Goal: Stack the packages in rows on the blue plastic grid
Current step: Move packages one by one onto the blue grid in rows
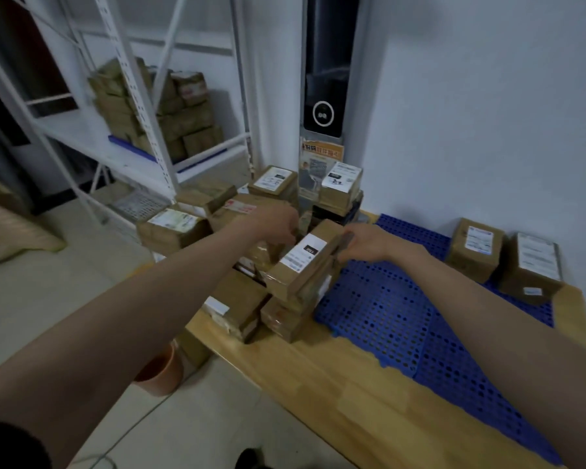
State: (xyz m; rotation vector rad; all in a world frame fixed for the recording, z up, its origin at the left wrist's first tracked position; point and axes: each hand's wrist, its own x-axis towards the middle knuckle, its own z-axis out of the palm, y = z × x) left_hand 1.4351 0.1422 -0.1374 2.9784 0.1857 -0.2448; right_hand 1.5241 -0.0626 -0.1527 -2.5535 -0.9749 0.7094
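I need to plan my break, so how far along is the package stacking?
Early. Two packages stand on the blue grid by the wall. Both hands, left hand and right hand, hold a labelled package. The pile remains.

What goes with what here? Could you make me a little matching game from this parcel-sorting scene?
Things:
1. tilted package
2. two packages
3. orange bucket
4. shelf packages

Places:
A. on the floor beside the wooden bench
B. held by the right hand
C. on the white metal rack
D. on the blue grid, by the wall

Pairs: 1-B, 2-D, 3-A, 4-C
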